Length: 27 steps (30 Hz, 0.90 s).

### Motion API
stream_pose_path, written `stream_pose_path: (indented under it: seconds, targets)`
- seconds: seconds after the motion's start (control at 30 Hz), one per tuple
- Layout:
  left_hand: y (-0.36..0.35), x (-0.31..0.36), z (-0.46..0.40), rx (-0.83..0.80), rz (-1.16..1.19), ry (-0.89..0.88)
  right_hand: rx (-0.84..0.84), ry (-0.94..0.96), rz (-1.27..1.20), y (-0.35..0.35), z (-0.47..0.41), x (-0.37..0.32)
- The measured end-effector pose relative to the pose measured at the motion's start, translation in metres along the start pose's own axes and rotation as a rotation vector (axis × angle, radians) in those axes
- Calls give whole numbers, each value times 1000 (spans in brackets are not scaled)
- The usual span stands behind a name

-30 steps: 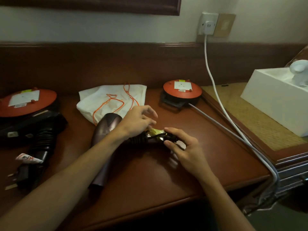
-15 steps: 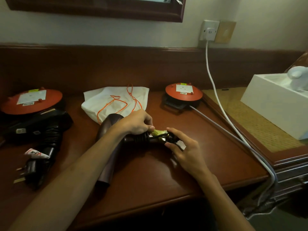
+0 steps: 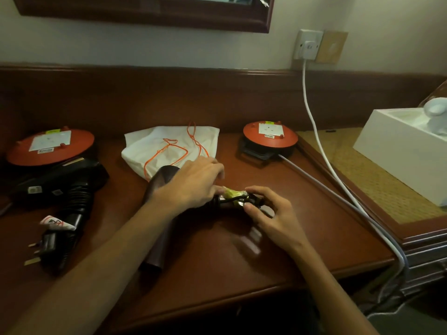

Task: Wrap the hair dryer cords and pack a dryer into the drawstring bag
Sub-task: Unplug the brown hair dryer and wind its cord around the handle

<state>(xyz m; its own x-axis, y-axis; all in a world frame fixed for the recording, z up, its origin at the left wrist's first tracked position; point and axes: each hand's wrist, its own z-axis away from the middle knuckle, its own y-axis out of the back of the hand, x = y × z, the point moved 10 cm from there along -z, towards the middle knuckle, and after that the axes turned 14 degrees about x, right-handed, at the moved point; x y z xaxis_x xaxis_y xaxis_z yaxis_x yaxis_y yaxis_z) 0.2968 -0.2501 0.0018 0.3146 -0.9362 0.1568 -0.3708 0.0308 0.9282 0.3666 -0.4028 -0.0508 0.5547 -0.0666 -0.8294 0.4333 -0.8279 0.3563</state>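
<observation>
1. Head view, work surface: a brown hair dryer [image 3: 159, 189] lies on the wooden desk [image 3: 217, 257], with its barrel pointing toward the near edge.
2. Head view, left hand [image 3: 193, 184]: it rests over the dryer body, fingers curled down onto the wrapped black cord [image 3: 227, 201] at the handle, thumb and fingertips pinching the cord bundle beside a yellow-green tag [image 3: 231, 192].
3. Head view, right hand [image 3: 271, 213]: its thumb and forefinger pinch the cord end just right of the tag; the other fingers are curled loosely above the desk.
4. Head view, bag: the white drawstring bag [image 3: 169, 146] with orange cords lies flat behind the dryer, touching its rear end.
5. Head view, left side: a second black hair dryer [image 3: 60, 189] lies with its plug [image 3: 46, 245] toward the near edge.
6. Head view, rear: two red cable reels [image 3: 269, 137] sit against the back panel.
</observation>
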Motion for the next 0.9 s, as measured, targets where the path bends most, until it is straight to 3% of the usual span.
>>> stream_pose_path:
  seconds: [0.17,0.23,0.33,0.43,0.63,0.73,0.9]
  targets:
    - [48,-73,70,85,-102,433,-13,78,127,-9,-37,-26]
    - [41,-88,109,8,-97,572,-224,116,282,-40,-44,-40]
    - [26,-88,138,-53,-55,639,-567,13,469,-71,-36,-35]
    - [24,-80,130,20,18,610,-590,-33,516,-61,-24,-38]
    - [-10,-46,93,0,145,428,-509,-41,657,-31,6,-38]
    - [-26,-14,71,-8,135,331,-482,-18,622,-23,10,-37]
    - [-48,30,33,26,91,208,-366,-4,807,14,10,-5]
